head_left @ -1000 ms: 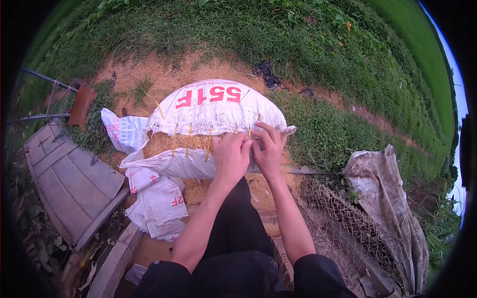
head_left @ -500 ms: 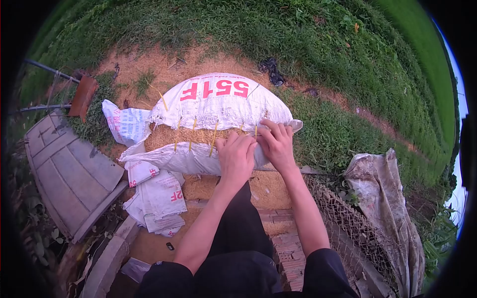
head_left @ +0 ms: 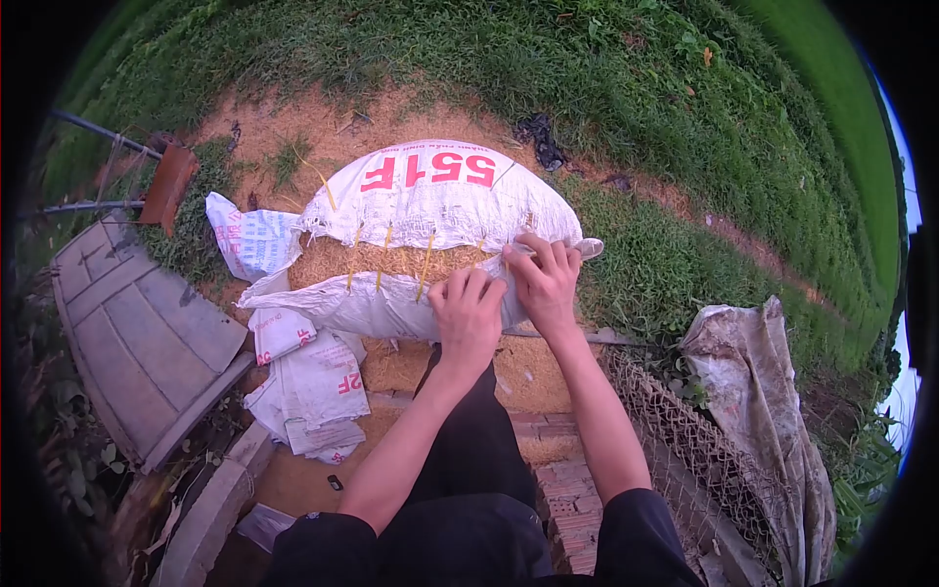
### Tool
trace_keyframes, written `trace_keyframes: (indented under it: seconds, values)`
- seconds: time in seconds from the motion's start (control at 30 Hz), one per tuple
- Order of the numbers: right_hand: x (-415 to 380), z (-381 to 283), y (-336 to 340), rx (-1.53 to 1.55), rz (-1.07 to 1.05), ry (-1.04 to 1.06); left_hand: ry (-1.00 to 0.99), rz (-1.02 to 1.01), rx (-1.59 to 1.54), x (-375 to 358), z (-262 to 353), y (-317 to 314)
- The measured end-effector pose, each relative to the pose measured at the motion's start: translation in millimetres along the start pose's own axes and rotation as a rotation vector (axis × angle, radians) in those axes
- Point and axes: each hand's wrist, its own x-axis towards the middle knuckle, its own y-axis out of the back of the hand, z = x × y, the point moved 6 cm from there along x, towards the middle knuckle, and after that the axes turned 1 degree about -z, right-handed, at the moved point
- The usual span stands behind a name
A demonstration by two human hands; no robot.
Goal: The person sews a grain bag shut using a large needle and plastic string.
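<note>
I'm outdoors, rural, looks like farmland: grass point(head_left: 391, 59) beyond my 551F sack point(head_left: 440, 210), bright-green field point(head_left: 831, 88) farther off to its r., chaff-strewn dirt point(head_left: 254, 127) just behind it, bricks point(head_left: 569, 499) & mesh point(head_left: 675, 421) my side of it.

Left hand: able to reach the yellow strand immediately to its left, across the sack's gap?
Probably yes: the left hand is at the sack, close beside the yellow strand, with nothing visible between them. Its fingers look busy at the sack's edge, so may need freeing first.
</note>
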Motion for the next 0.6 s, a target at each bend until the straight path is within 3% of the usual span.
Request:
trace_keyframes:
  seconds: [0.2,0.27,0.3,0.47,0.6]
  values:
    - [1,-3,2,-0.006,-0.004,-0.002,0.114,0.04,-0.223,21,-7,22]
    - [0,-3,2,0.002,-0.014,0.0,0.345,0.101,-0.294,25,-26,20]
    - [1,-2,1,0.009,-0.026,-0.004,0.346,0.103,-0.292,29,-28,20]
    - [4,1,1,0.103,-0.073,-0.054,0.585,-0.078,-0.303,42,-33,4]
    - [3,2,1,0.106,-0.1,-0.061,0.61,-0.084,-0.27,49,-32,4]
